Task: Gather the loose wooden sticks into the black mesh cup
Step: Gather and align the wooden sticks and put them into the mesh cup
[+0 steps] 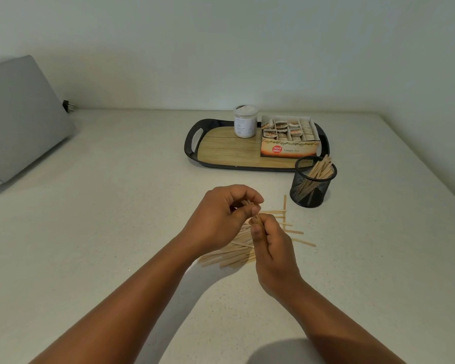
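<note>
Pale countertop (116, 232): black mesh cup (313, 182) already holds many sticks; near it, toward the person, a loose pile (236, 248) remains. Left hand (221, 216) and right hand (271, 240) both pinch a small bundle (255, 219).

Pale wood, black mesh and matt stone-look counter.

The counter (116, 232) looks matt and finely speckled, like smooth stone or composite. The loose sticks (236, 252) are pale, bare wood with a dull finish; more stand in the black mesh cup (313, 187), which looks like matt wire metal. Toward the counter's far edge, the tray (192, 143) has a glossy black plastic-looking rim and a wood-grain floor. On it stand a printed cardboard tea box (289, 149) and a jar (245, 124) of translucent, plastic-like material. At the left edge a grey appliance (21, 116) shows smooth satin metal.
</note>
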`<action>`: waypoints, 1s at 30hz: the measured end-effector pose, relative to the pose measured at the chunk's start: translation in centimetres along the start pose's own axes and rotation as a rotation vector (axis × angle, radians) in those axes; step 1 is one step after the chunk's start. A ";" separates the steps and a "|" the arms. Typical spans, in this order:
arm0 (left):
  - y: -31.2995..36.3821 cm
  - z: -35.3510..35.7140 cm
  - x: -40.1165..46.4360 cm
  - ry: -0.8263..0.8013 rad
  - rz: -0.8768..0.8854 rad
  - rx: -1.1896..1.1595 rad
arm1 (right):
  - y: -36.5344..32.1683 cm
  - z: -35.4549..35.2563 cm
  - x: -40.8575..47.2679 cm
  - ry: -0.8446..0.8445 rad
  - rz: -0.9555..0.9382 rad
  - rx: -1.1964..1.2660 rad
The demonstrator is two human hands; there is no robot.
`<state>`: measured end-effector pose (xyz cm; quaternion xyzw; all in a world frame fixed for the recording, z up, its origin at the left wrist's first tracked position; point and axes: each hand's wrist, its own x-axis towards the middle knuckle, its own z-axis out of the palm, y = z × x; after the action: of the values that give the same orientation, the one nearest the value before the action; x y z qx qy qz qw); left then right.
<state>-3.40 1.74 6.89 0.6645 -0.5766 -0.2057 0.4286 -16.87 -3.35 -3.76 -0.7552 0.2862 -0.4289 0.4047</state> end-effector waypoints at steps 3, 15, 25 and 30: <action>0.3 0.6 -0.3 0.055 -0.009 -0.102 | -0.1 0.2 0.0 0.020 0.020 0.048; -0.5 4.8 -1.8 0.110 -0.185 -0.453 | 0.1 -0.1 -0.1 0.016 0.005 0.019; -2.6 1.1 1.8 0.309 -0.047 -0.319 | 0.4 -1.0 0.3 0.082 0.049 -0.229; -6.9 -1.2 5.0 0.302 -0.087 -0.176 | 0.4 -0.8 0.4 0.075 0.110 -0.232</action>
<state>2.86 -2.77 3.10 0.6721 -0.4562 -0.1714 0.5575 -17.38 -4.21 -3.72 -0.7636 0.3897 -0.3981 0.3264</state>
